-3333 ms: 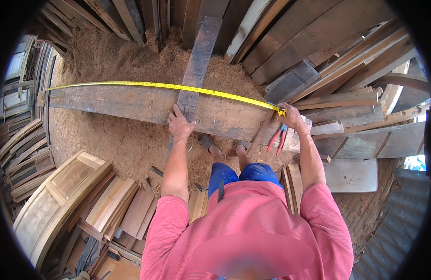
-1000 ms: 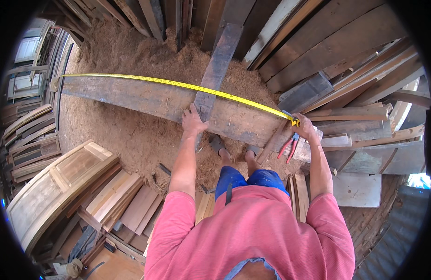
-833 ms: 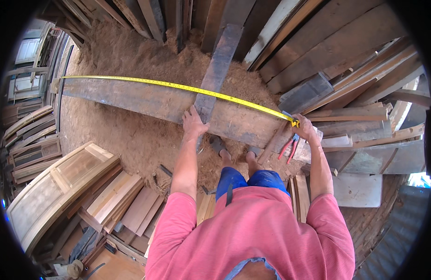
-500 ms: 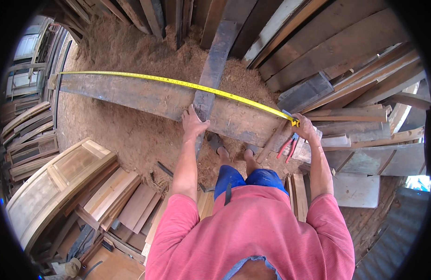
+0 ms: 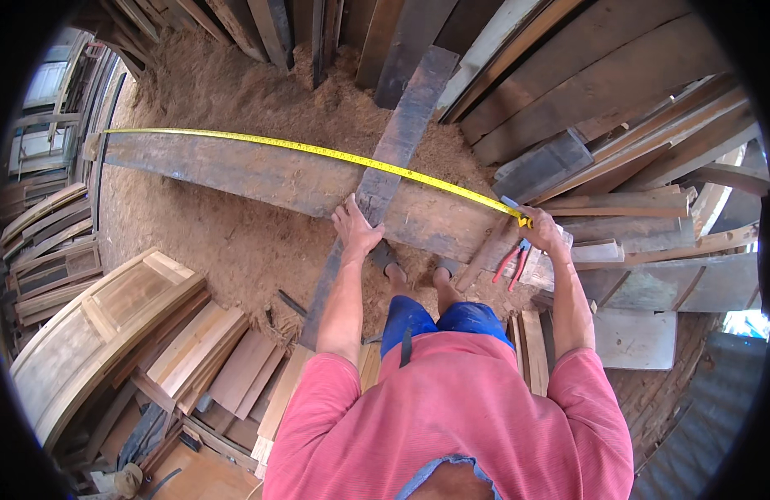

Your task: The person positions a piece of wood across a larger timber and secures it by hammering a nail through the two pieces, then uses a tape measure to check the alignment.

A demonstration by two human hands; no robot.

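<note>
A long dark weathered plank point(image 5: 260, 171) lies across in front of me over a sawdust floor. A yellow measuring tape point(image 5: 318, 152) is stretched along its far edge, from the left end to my right hand point(image 5: 542, 230), which grips the tape's case on the plank's right end. A narrower dark board point(image 5: 385, 167) crosses the plank at an angle. My left hand point(image 5: 354, 227) rests flat on that narrow board where it meets the plank's near edge.
Red-handled pliers point(image 5: 510, 260) lie just below my right hand. Many boards lean against the wall at the back and right point(image 5: 585, 92). A pale panelled door point(image 5: 93, 325) and stacked light planks point(image 5: 227, 367) lie at the lower left. Sawdust point(image 5: 235, 242) covers the ground.
The narrow crossing board has swung, its far end going right, and my left hand has slid right and toward me with it. The tape and right hand stay put.
</note>
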